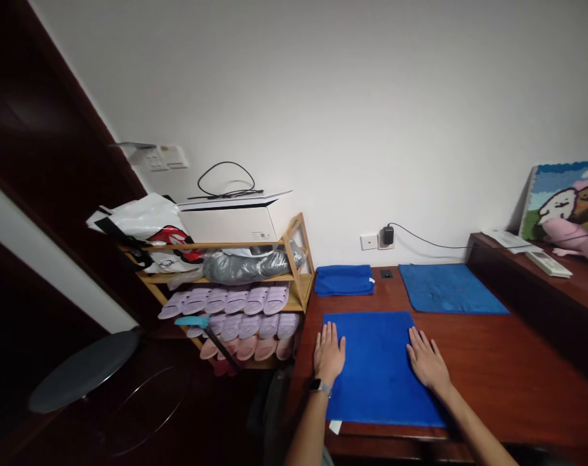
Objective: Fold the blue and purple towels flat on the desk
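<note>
A bright blue cloth (378,372) lies spread out flat on the brown wooden table (507,362), with a white tag at its lower left corner. My left hand (329,353) rests palm down on the cloth's left edge, fingers stretched out; a watch is on that wrist. On the right edge, my right hand (427,359) lies flat too, its fingers a little apart. Behind them is a folded blue cloth (345,280) with a small white tag. To its right a duller blue cloth (451,288) is laid flat near the wall.
Left of the table stands a wooden rack (298,259) with several slippers (235,299) and a white box (230,223) on top. A round dark stool (87,369) is farther left. A raised ledge on the right bears a remote control (548,264) and a pink plush toy (575,239).
</note>
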A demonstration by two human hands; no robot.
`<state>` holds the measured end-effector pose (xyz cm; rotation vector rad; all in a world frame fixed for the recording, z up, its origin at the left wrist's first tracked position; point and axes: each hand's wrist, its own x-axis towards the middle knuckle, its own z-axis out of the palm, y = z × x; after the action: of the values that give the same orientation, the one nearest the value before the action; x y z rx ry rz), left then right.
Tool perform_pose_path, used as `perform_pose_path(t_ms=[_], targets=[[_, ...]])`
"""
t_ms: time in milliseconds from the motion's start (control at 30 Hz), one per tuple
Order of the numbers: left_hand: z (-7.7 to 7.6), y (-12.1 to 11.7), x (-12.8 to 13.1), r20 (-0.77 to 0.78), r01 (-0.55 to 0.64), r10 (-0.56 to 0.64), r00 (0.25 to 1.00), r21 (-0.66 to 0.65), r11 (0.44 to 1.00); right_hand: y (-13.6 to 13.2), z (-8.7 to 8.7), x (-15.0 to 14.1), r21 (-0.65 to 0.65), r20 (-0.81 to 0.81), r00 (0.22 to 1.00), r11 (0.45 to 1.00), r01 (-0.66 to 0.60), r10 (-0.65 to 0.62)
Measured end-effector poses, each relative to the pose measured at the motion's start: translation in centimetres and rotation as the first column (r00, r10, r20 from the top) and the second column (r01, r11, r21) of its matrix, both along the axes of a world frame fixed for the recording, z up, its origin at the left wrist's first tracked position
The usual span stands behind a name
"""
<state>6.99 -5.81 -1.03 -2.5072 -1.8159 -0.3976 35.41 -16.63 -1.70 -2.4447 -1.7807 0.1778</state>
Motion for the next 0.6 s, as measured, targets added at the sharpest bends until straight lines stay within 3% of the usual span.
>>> perform_pose_path(t_ms=[100, 300, 500, 600], targets=[[-0.8, 0.3, -1.4, -0.007, -0.012, 0.012, 1.000, 0.078, 0.997, 0.7, -0.1, 0.2, -0.025, 0.004, 1.000, 1.000, 0.011, -0.011], [-1.3, 0.3, -0.5, -0.043, -0.026, 0.030, 0.999, 0.082, 0.996, 4.8, 1.9, 0.3, 0.000, -0.050, 0.999, 1.000, -0.002, 0.002], [-0.8, 0.4, -1.4, -0.068, -0.015, 0.019, 0.998, 0.062, 0.998, 6.4, 1.3, 0.2, 0.020, -0.046, 0.999, 1.000, 0.015, -0.014], [0.2, 0.2, 0.1, -0.050, 0.016, -0.011, 0.999, 0.108, 0.994, 6.4, 0.8, 0.4, 0.038, -0.075, 0.997, 0.999, 0.015, -0.012]])
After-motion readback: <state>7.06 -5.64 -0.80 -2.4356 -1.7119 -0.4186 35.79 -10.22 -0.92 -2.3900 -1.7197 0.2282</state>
